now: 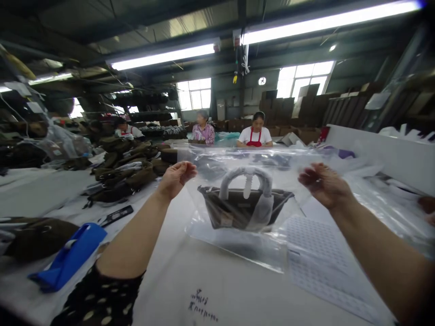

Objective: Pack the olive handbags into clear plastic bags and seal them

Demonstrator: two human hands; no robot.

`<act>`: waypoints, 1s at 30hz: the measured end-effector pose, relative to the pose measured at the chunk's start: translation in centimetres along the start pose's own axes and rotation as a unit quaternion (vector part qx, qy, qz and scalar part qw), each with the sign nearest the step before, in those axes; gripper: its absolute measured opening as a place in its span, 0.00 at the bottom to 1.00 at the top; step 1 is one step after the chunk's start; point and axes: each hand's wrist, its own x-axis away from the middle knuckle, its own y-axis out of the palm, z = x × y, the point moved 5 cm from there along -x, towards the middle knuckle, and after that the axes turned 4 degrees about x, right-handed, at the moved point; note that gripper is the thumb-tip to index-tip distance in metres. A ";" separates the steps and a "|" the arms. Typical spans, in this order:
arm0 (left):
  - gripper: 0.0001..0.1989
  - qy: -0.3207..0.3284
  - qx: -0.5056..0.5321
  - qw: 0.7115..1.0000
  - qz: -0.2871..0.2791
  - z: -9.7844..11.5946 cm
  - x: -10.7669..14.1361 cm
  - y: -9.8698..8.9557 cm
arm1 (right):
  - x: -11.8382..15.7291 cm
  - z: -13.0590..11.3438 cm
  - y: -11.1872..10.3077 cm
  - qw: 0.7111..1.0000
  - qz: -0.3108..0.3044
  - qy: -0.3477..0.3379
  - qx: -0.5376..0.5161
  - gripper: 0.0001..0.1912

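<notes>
Our left hand and right hand pinch the upper edges of a clear polyethylene bag, fingers curled, holding it at twelve o'clock above the white-covered worktable. Inside hangs a dark brown handbag with white-wrapped arched handles.

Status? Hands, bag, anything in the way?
Left hand and right hand pinching top edge of clear plastic bag. Dark handbag inside, handles wrapped. Printed sheet on table below right hand.
</notes>
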 end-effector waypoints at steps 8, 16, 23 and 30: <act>0.17 -0.208 -0.188 0.948 -0.152 -11.0 14.7 -8.0 | 12.4 13.2 -13.1 0.934 -0.202 0.138 0.259 0.19; 0.13 -0.326 -0.244 0.883 -0.233 -17.0 25.4 -10.1 | 21.1 16.2 -16.3 0.794 -0.388 0.276 0.377 0.16; 0.06 -0.228 -0.376 0.807 -0.394 -12.8 27.7 -9.5 | 24.7 13.4 -7.4 0.779 -0.409 0.135 0.456 0.34; 0.10 -0.119 -0.433 0.823 -0.347 -11.3 25.5 -6.8 | 36.1 26.6 -2.1 0.606 -0.507 0.065 0.609 0.18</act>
